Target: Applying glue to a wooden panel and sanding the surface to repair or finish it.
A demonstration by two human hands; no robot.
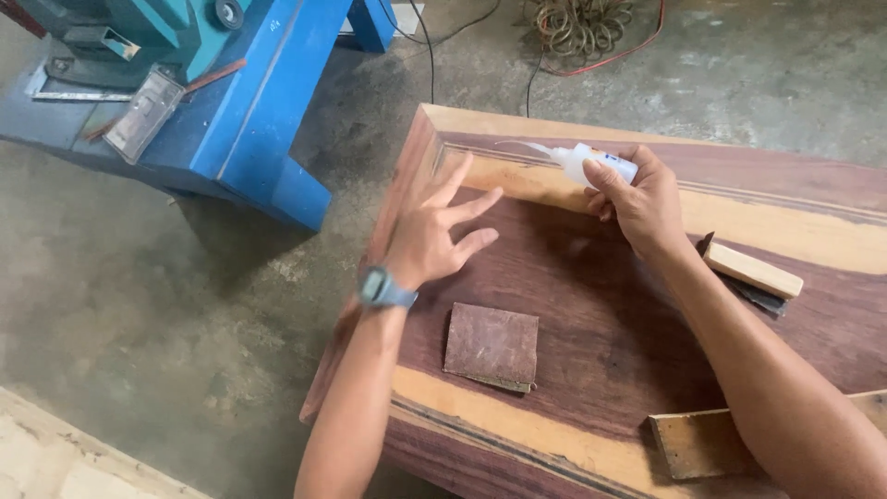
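Item: small white plastic squeeze bottle (591,163) with long thin nozzle, tilted over the dark reddish wooden slab (601,323), near its pale band.
Right hand (642,199): clasped around bottle.
Left hand (434,226): fingers spread, above slab edge, holding nothing.

A dark reddish wooden slab (610,323) with pale edge bands carries a brown sandpaper sheet (492,346) near its middle, a small wooden block (752,270) to the right, and another board (711,442) at the near right.

Bare grey concrete floor (139,305). Blue machine stand (249,111) at upper left. Coiled cables (582,23) lie at top centre.
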